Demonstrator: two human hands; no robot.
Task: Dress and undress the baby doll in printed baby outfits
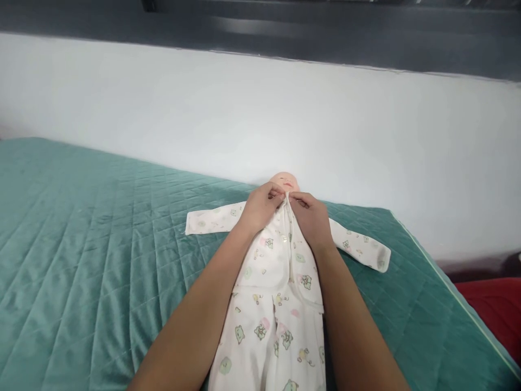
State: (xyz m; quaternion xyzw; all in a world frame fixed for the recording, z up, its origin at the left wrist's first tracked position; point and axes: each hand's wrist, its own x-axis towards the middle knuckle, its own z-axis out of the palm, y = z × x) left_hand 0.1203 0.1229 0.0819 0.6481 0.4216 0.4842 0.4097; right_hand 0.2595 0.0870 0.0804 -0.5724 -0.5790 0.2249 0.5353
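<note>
A baby doll (286, 180) lies on its back with its head toward the wall. It wears a white long-sleeved top (264, 260) printed with small green and pink bears, and matching trousers (260, 331). Both sleeves stretch out sideways. My left hand (262, 206) pinches the left front edge of the top at the collar, just under the doll's chin. Opposite it, my right hand (311, 217) pinches the other front edge at the same height. Below the hands a pale button (284, 238) shows on the front, and the two edges hang slightly apart lower down.
A green quilted cover (101, 244) spreads under the doll. Behind it rises a white wall (203, 108) with a dark ledge (260, 32) along the top. Something red (492, 304) lies beyond the bed's right edge.
</note>
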